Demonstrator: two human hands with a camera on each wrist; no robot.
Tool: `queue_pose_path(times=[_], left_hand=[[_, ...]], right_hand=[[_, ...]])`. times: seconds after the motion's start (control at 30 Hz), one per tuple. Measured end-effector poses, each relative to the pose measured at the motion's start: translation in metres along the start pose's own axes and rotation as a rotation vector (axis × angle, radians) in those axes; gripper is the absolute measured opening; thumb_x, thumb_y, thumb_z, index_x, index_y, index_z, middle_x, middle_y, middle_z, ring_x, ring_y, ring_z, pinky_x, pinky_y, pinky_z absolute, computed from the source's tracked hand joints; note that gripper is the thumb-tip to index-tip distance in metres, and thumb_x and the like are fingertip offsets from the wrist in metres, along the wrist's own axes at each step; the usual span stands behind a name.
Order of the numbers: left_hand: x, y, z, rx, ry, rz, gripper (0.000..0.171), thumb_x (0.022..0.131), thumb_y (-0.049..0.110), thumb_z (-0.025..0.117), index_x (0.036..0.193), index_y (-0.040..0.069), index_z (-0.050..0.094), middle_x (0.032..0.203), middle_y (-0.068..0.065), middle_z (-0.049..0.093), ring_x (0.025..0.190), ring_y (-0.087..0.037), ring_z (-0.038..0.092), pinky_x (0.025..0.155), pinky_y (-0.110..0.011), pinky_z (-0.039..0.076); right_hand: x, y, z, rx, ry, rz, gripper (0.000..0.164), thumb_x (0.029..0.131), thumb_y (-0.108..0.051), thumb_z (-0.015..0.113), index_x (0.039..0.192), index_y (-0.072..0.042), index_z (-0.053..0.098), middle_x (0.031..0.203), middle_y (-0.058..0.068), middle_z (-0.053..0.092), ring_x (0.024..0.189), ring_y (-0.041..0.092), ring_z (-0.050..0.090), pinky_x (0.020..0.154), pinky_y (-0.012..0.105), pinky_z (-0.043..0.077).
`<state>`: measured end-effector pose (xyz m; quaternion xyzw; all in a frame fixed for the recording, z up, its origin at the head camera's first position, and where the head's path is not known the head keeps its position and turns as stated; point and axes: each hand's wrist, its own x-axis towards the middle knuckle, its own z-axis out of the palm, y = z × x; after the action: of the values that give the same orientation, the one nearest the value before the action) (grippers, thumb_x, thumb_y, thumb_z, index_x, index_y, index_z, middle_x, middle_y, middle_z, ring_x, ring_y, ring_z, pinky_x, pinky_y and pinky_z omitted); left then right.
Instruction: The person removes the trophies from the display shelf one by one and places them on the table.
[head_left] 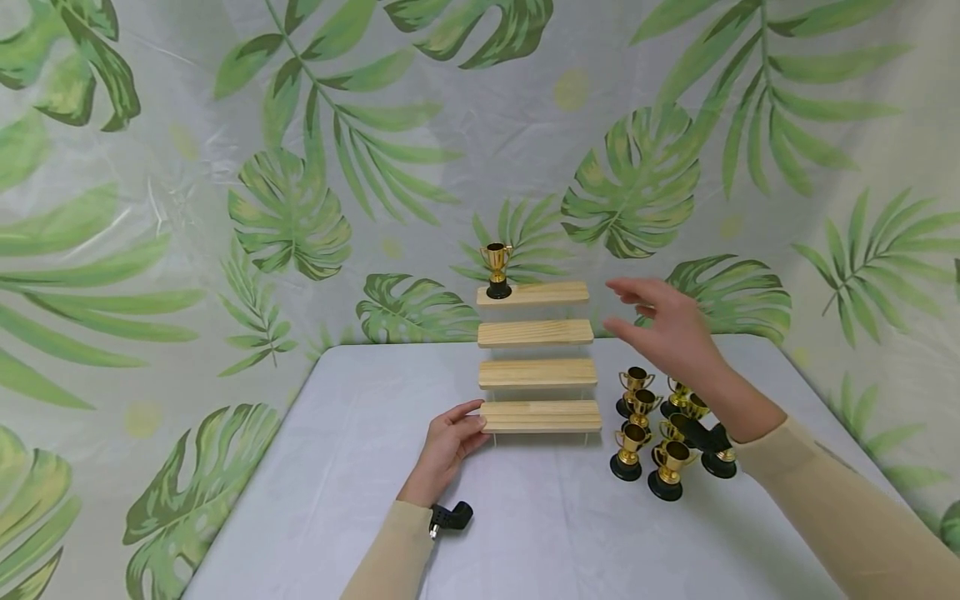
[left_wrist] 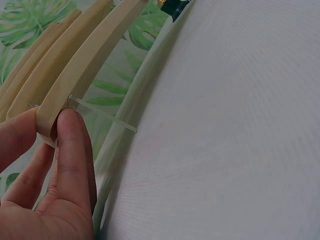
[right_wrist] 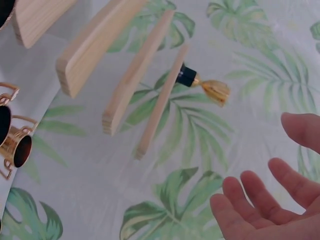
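A stepped stand with wooden shelves (head_left: 537,375) rises on the table. My left hand (head_left: 444,446) pinches the left end of its lowest shelf (head_left: 540,417), thumb on one face and fingers on the other in the left wrist view. On the left end of the top shelf (head_left: 551,292) stands a small gold trophy cup (head_left: 497,265) with a black base. My right hand (head_left: 663,329) is raised to the right of the upper shelves, its fingers apart and nothing between them. Below it, several matching trophy cups (head_left: 628,450) stand grouped on the table, partly hidden by the right wrist.
A white cloth covers the table (head_left: 315,483). Behind it hangs a leaf-printed curtain (head_left: 525,125). Clear thin legs (left_wrist: 102,113) hold up the shelves. A black wrist camera (head_left: 452,516) sits on the left wrist.
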<state>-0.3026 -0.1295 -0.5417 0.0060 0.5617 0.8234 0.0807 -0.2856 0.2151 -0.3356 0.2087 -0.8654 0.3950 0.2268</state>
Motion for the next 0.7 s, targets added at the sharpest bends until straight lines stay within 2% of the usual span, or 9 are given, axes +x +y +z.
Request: queue_pose_path(times=[0.37, 0.7], left_hand=[[0.001, 0.000, 0.001, 0.005, -0.004, -0.001, 0.046, 0.092, -0.003, 0.068, 0.137, -0.004, 0.057, 0.106, -0.013, 0.066, 0.095, -0.022, 0.069, 0.082, -0.031, 0.060], [0.001, 0.000, 0.000, 0.001, 0.010, -0.001, 0.045, 0.091, -0.004, 0.069, 0.135, -0.004, 0.059, 0.104, -0.013, 0.066, 0.093, -0.021, 0.070, 0.081, -0.030, 0.060]], right_hand=[[0.017, -0.008, 0.012, 0.039, 0.002, -0.006, 0.054, 0.092, -0.026, 0.077, 0.141, -0.016, 0.058, 0.133, 0.003, 0.058, 0.118, 0.025, 0.055, 0.103, 0.048, 0.048], [0.045, -0.020, 0.022, 0.064, -0.018, 0.018, 0.053, 0.093, -0.031, 0.075, 0.141, -0.019, 0.058, 0.135, 0.002, 0.058, 0.121, 0.025, 0.055, 0.104, 0.046, 0.048]])
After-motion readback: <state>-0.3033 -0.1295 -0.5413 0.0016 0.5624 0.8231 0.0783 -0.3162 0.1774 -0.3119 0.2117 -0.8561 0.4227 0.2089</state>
